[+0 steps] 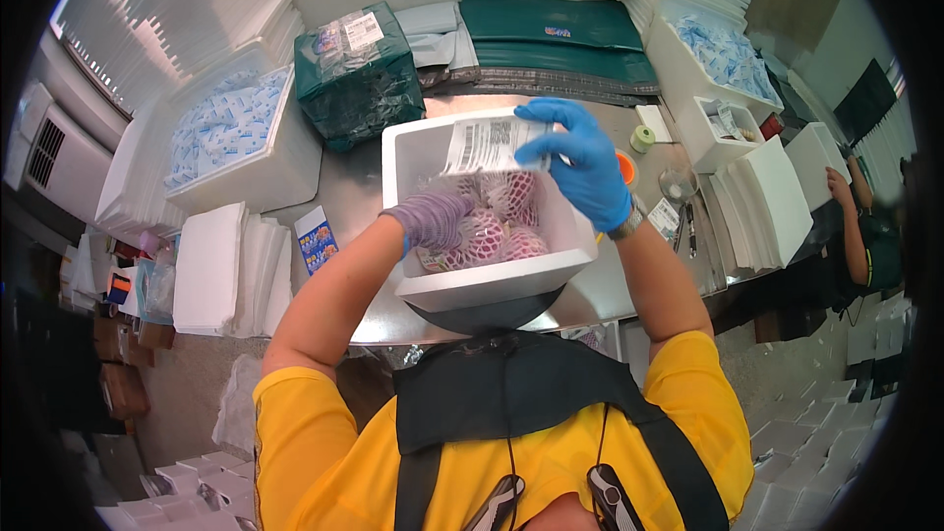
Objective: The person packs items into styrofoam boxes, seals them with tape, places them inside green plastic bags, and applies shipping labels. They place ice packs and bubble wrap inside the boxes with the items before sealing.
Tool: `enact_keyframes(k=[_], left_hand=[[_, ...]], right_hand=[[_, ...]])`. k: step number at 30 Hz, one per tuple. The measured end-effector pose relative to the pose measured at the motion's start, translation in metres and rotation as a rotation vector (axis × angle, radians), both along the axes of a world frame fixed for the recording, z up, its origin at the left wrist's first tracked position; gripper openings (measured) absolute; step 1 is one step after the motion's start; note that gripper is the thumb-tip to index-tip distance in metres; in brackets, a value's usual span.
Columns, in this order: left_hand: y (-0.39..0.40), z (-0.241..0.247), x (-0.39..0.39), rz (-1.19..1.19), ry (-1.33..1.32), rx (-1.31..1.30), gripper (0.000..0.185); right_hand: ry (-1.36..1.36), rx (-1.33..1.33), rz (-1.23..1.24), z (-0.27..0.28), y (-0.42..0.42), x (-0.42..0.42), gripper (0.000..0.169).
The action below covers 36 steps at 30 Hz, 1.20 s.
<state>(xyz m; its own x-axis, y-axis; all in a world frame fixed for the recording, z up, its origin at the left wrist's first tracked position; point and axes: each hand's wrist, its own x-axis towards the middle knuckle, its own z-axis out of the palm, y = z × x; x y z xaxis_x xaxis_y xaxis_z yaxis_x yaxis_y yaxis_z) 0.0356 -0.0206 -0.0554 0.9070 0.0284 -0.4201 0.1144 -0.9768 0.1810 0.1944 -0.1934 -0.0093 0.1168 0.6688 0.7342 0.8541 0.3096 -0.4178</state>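
Note:
In front of me a white foam box [497, 293] stands open on the metal table, with several pink round items in white foam nets [487, 234] inside, seemingly netted fruit. My left hand [434, 220], in a purple striped knit glove, reaches into the box against the netted items. Its fingertips are hidden, so its grip is unclear. My right hand [582, 155], wearing a blue glove, holds a printed label [483, 144] with codes over the box's far part. The label is partly blurred and covers some of the contents.
Foam bins of ice packs [228, 125] [719, 55] flank the table. A green wrapped parcel [358, 77] and green mailer bags [553, 33] lie at the back. Foam lids [210, 265] stand left; a green tape roll [642, 138] and pens [689, 228] lie right. Another person's hand [838, 186] shows far right.

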Motion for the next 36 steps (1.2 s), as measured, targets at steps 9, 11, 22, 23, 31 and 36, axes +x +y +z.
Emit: enact_keyframes(k=[9, 11, 22, 23, 31, 36], left_hand=[[-0.037, 0.036, -0.021, 0.461, -0.859, -1.233, 0.064], [-0.038, 0.041, -0.017, 0.494, -0.919, -1.323, 0.064], [-0.04, 0.068, 0.0, 0.515, -0.972, -1.348, 0.039], [-0.04, 0.066, 0.0, 0.513, -0.969, -1.356, 0.039], [-0.058, 0.068, 0.007, 0.53, -0.973, -1.34, 0.036], [-0.077, 0.073, 0.016, 0.549, -0.93, -1.287, 0.035]], right_hand=[[0.187, 0.138, -0.033, -0.025, -0.044, -0.023, 0.03], [0.259, 0.063, -0.101, -0.033, -0.057, -0.029, 0.035], [0.147, -0.034, 0.038, -0.039, -0.074, -0.079, 0.052], [0.135, -0.026, 0.039, -0.04, -0.074, -0.077, 0.053], [0.087, -0.022, 0.04, -0.05, -0.083, -0.076, 0.047], [-0.019, 0.0, 0.016, -0.057, -0.095, -0.066, 0.046]])
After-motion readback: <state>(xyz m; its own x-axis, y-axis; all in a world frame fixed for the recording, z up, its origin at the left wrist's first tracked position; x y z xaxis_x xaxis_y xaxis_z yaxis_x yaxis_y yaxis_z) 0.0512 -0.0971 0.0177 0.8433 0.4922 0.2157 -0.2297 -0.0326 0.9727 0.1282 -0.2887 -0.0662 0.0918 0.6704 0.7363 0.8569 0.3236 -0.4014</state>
